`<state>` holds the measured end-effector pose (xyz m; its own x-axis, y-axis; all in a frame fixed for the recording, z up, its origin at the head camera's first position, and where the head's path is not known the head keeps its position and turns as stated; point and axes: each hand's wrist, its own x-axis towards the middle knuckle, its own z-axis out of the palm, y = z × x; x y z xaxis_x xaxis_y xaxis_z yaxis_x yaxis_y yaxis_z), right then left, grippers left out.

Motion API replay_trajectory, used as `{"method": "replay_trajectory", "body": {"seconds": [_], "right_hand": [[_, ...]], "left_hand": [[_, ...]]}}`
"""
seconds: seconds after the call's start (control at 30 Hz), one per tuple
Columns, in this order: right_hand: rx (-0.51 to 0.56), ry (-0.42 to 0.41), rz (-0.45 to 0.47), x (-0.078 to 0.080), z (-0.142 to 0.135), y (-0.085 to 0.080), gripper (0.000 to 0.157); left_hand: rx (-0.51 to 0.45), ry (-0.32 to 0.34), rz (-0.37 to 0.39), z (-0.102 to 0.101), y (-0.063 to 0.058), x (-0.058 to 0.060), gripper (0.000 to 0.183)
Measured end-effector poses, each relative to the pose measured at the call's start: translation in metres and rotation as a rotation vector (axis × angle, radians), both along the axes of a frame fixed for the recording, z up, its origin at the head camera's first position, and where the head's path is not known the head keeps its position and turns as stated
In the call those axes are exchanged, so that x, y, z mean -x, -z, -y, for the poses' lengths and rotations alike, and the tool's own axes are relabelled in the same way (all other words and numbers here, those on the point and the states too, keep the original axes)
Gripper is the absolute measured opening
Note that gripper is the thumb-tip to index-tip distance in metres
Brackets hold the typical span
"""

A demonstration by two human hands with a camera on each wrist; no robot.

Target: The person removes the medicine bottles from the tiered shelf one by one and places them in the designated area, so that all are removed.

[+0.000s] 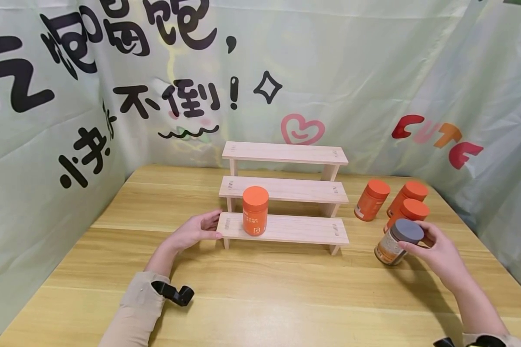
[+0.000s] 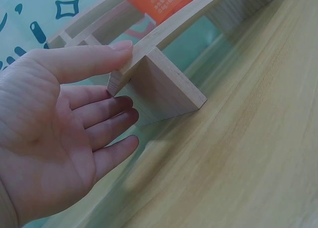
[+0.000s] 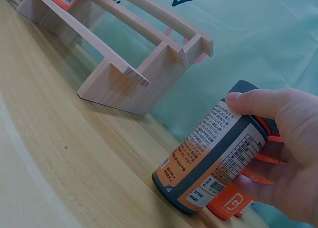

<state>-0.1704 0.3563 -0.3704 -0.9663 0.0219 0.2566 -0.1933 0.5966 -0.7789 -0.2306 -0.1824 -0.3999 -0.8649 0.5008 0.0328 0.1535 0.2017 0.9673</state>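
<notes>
A three-step wooden display stand (image 1: 304, 229) stands on the table, with an orange bottle (image 1: 255, 212) upright on its lowest step. My left hand (image 1: 197, 228) pinches the left end of that step; in the left wrist view the thumb (image 2: 99, 59) lies over the board's corner, with the index fingertip at its underside. At the right, my right hand (image 1: 436, 248) grips a grey-capped bottle (image 1: 392, 246) near its top, thumb on one side and fingers behind. This bottle (image 3: 208, 153) leans, its orange and white label facing the right wrist camera.
Several orange bottles (image 1: 372, 200) stand at the back right of the table (image 1: 265, 299), just behind the grey-capped one. A printed cloth (image 1: 351, 72) hangs behind and along both sides. Each wrist wears a black camera mount (image 1: 172, 293).
</notes>
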Motion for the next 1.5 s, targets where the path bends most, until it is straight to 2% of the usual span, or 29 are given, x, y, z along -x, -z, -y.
{"method": "replay_trajectory", "body": {"seconds": [0.47, 0.67, 0.9, 1.07, 1.27, 1.4, 1.5], "right_hand": [[0.069, -0.072, -0.022, -0.001, -0.003, -0.002, 0.047], [0.107, -0.084, -0.038, -0.002, -0.006, -0.007, 0.049], [0.127, -0.079, -0.102, -0.001, -0.006, -0.023, 0.045], [0.085, -0.032, -0.076, 0.000, 0.000, -0.038, 0.045], [0.058, -0.033, -0.048, 0.006, 0.014, -0.053, 0.044], [0.038, -0.079, -0.044, 0.014, 0.030, -0.061, 0.044], [0.022, -0.156, -0.045, 0.020, 0.044, -0.066, 0.047]], "left_hand": [[0.005, -0.003, 0.003, 0.001, 0.001, 0.000, 0.078], [0.013, -0.010, 0.004, 0.000, 0.000, 0.000, 0.079], [-0.004, 0.005, 0.005, 0.001, 0.000, 0.000, 0.079], [-0.006, 0.008, 0.010, 0.001, 0.000, 0.000, 0.079], [-0.013, 0.010, 0.014, 0.001, 0.000, 0.000, 0.080], [-0.017, 0.015, 0.015, 0.001, 0.000, 0.000, 0.079], [-0.021, 0.019, 0.016, 0.001, 0.000, 0.000, 0.079]]}}
